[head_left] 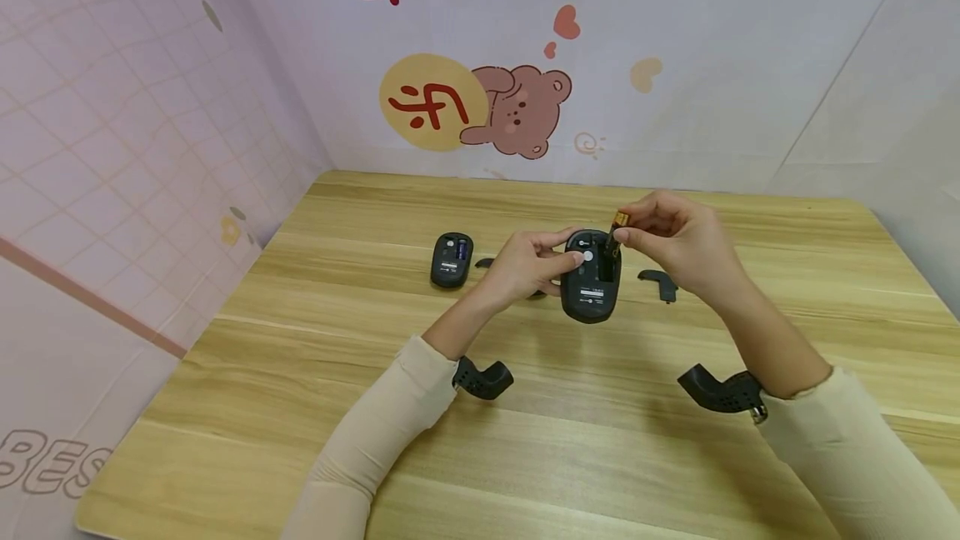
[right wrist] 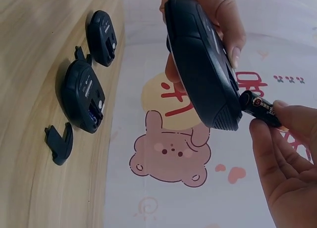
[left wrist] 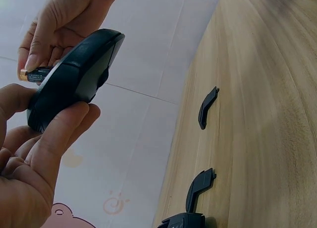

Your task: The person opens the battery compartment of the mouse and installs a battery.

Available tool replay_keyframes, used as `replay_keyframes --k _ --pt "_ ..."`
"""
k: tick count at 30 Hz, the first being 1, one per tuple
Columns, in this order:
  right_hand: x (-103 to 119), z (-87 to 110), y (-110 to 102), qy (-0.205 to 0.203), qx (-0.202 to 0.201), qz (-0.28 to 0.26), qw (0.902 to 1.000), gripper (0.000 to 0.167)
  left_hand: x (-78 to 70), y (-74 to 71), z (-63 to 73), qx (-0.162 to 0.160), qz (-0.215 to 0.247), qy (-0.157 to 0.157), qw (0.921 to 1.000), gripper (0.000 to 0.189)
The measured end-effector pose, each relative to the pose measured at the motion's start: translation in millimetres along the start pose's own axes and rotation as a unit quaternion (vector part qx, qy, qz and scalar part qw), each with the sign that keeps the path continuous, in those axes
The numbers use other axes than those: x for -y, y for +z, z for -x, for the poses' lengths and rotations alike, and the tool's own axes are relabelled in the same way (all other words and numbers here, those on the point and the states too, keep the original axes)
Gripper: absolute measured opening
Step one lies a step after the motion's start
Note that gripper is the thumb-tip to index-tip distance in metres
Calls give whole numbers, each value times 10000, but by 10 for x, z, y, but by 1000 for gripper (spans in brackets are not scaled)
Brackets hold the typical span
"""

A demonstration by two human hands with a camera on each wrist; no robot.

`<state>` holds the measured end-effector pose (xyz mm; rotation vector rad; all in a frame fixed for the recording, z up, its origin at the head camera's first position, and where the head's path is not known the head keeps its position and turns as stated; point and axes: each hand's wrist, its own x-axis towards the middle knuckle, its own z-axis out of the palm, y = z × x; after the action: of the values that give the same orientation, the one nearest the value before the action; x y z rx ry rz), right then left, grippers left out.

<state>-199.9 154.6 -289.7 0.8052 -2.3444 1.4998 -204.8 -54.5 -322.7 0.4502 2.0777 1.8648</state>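
My left hand [head_left: 528, 265] holds a black computer mouse [head_left: 581, 302] with its underside turned up and the battery slot uncovered. Thumb and fingers grip the mouse by its side edges. A black battery with a gold-coloured end [head_left: 619, 227] is pinched between the thumb and fingers of my right hand [head_left: 678, 240]. Tilted, the battery has its dark end right at the slot. In the right wrist view this battery [right wrist: 260, 108] overlaps the edge of the held mouse [right wrist: 198, 60], and its other end is hidden by my right fingers.
Left on the wooden table [head_left: 300, 357] lies another upturned mouse [head_left: 452, 261] with a blue battery in it. The right wrist view shows two upturned mice, one nearer [right wrist: 84, 97]. A loose black battery cover [head_left: 662, 283] lies to the right. A patterned backdrop [head_left: 712, 107] stands behind.
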Motion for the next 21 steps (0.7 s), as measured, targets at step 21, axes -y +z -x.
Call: replay_keyframes --k 21 --pt "37 9 133 -679 -412 1360 9875 13 -8 -28 -25 43 -48 70 10000 47"
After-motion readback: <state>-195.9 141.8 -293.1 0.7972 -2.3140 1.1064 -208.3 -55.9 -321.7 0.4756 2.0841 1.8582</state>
